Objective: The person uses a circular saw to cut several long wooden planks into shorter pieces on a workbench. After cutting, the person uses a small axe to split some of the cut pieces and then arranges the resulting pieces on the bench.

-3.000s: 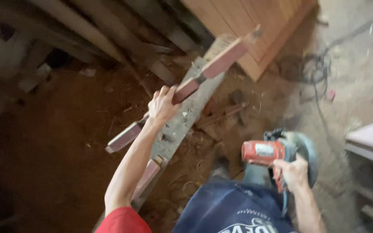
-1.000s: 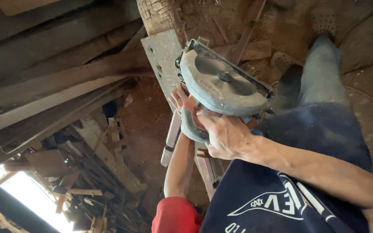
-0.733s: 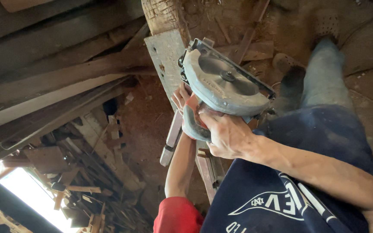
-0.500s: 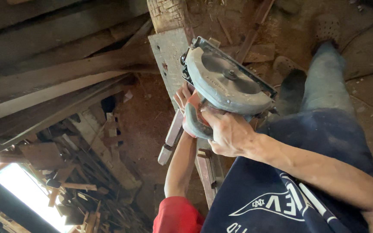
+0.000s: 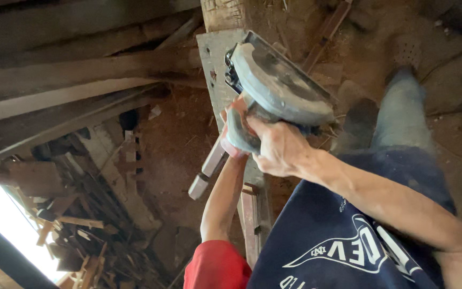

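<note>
My right hand (image 5: pixel 282 150) is wrapped tight around the grey handle of the circular saw (image 5: pixel 279 91), whose broad grey guard sits over the pale plank (image 5: pixel 213 69) running away from me. The saw body blocks most of what lies under it, so I cannot see the blade or where it meets the wood. My left hand (image 5: pixel 230 119) is tucked behind the saw handle; only a few fingertips show, and it looks closed on the reddish wooden strip (image 5: pixel 209 166) that slants down to the left, though I cannot be sure of the grip from here. My left forearm rises from the red sleeve (image 5: pixel 215 265) straight up to that strip.

Below the saw, another reddish board (image 5: pixel 249 214) lies along the plank, just beside my dark blue shirt (image 5: pixel 343 235). My leg in grey trousers (image 5: pixel 402 112) stretches toward the upper right over the reddish dirt floor (image 5: pixel 177 134). To the left, long weathered beams (image 5: pixel 70 69) cross the view, and a heap of scrap wood (image 5: pixel 81 230) fills the lower left corner.
</note>
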